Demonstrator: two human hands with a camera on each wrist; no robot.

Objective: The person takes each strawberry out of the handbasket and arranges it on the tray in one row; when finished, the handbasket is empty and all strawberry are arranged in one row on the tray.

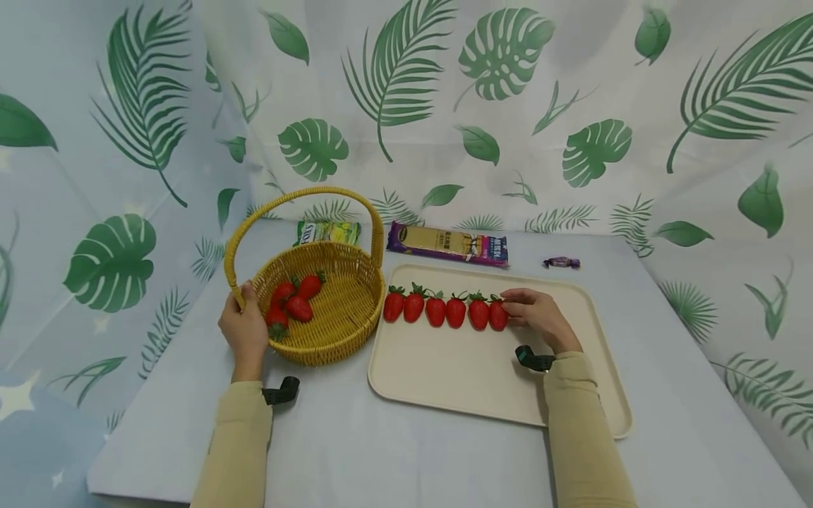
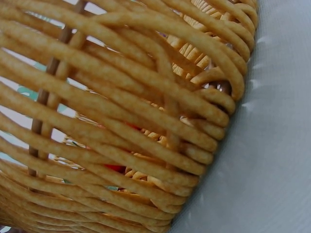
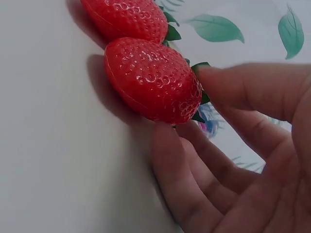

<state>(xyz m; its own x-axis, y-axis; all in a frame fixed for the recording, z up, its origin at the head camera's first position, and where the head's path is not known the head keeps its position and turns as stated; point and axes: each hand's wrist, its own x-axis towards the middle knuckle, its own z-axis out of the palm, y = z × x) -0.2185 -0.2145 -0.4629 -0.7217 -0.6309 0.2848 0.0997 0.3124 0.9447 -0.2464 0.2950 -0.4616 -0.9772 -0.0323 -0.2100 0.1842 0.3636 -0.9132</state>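
Observation:
My left hand point(image 1: 244, 326) grips the yellow wicker basket point(image 1: 346, 346) at its left side, where the handle meets the rim. Several red strawberries point(image 1: 298, 307) with green leaves lie inside, toward the basket's left. Woven basket wall point(image 2: 112, 97) fills most of the left wrist view, which hides the left fingers. On the beige tray point(image 1: 444, 374), several strawberries point(image 1: 435, 310) stand in a row, leaves pointing away. My right hand point(image 1: 540, 317) pinches the rightmost strawberry point(image 3: 153, 80) near its leafy end, between thumb and fingers. That strawberry touches its neighbour point(image 3: 131, 19).
Behind the basket lies a green and yellow snack packet point(image 1: 327, 233). A long purple and gold package point(image 1: 447, 243) lies behind the tray, with a small purple wrapped candy point(image 1: 562, 262) to its right. A leaf-patterned curtain point(image 1: 406, 162) borders the white table point(image 1: 330, 437).

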